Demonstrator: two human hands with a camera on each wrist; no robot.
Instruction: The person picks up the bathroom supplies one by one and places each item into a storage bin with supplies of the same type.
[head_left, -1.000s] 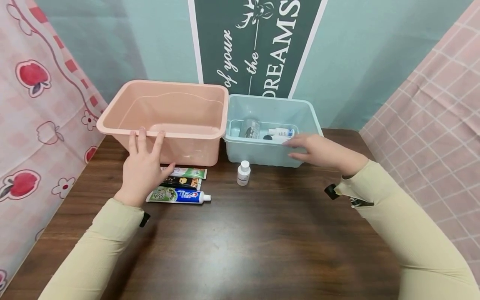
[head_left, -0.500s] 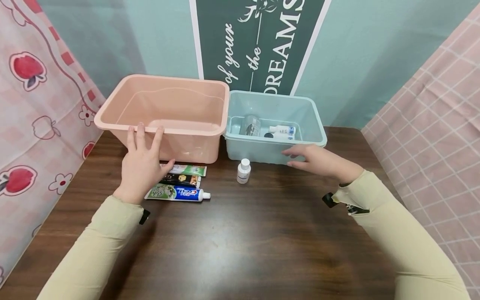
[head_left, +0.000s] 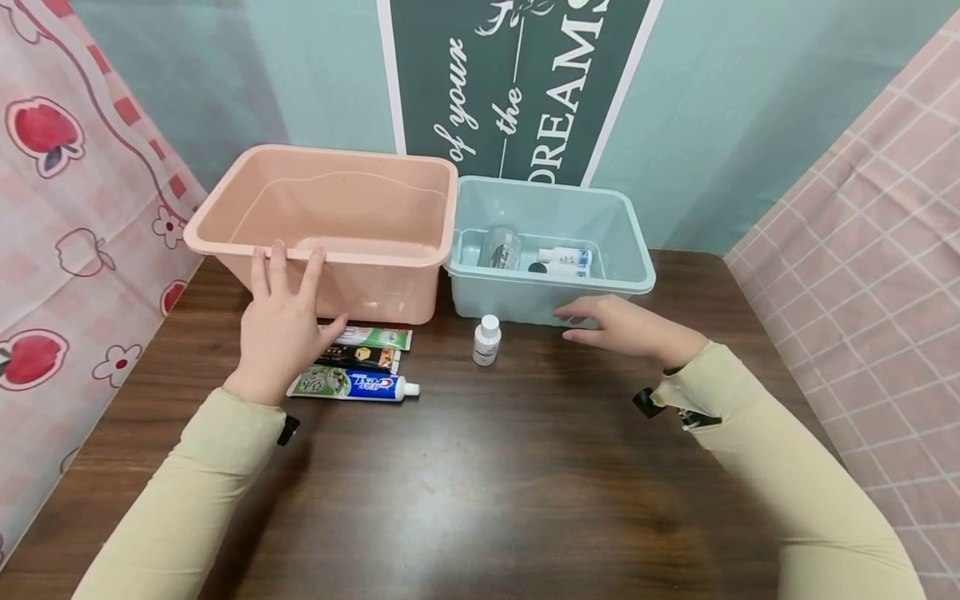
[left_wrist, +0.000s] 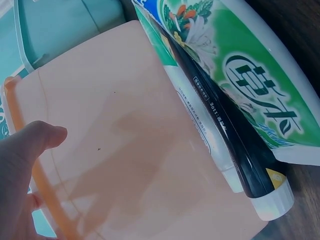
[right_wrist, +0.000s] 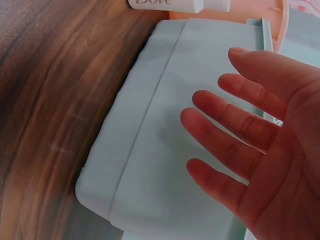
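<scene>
At center left, the pink bin [head_left: 382,290] is touched by the spread left hand [head_left: 281,335]; at center right, the right hand [head_left: 621,325] is held spread near the blue bin [head_left: 510,296].

We see the bare right hand [head_left: 615,323] has withdrawn from the front rim of the light-blue, rectangular plastic bin [head_left: 510,298]: it now hangs lower, before that bin's front wall, slightly further left.

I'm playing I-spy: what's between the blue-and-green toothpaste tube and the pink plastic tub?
A black tube and a white-and-green tube lie there, beside the pink tub; the head view shows both.
</scene>
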